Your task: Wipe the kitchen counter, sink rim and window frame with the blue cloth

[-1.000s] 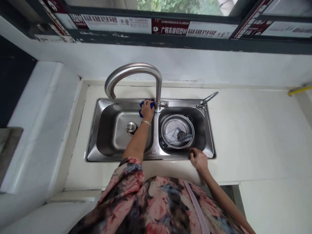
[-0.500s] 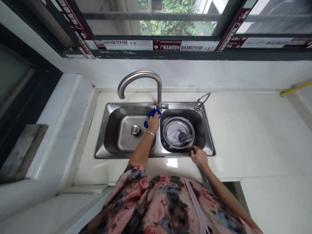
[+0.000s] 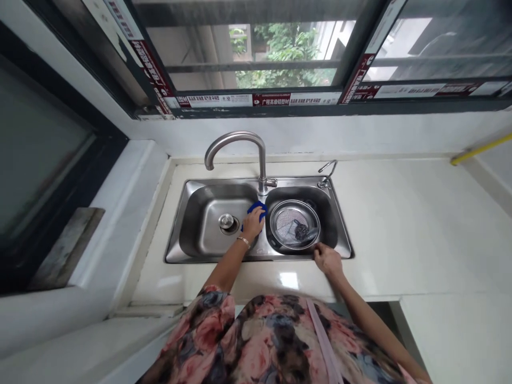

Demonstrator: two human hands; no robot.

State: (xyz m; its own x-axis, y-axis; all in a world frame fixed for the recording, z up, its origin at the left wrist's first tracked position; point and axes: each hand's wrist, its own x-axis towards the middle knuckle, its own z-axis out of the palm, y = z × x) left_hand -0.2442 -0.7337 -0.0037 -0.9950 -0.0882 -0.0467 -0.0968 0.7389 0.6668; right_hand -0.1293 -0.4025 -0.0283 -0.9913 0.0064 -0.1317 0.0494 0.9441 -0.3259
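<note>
Blue cloth [image 3: 258, 208] lay at the divider between the two basins of the sink [image 3: 195, 216], mostly hidden under the left hand [image 3: 253, 224], whose grip was closed over it. The right hand [image 3: 327, 260] rested on the sink's front rim with fingers curled; the state of its grip could not be determined. Contents of the strainer basket [image 3: 295, 224] were indistinct, and print on the window-frame stickers [image 3: 272, 100] was too small to read.

Strainer bowl [image 3: 295, 224] in right basin [image 3: 334, 220], drain [image 3: 226, 221] in left basin [image 3: 199, 230], cloth [image 3: 257, 208] on the divider [image 3: 264, 241], faucet [image 3: 261, 160] behind.
</note>
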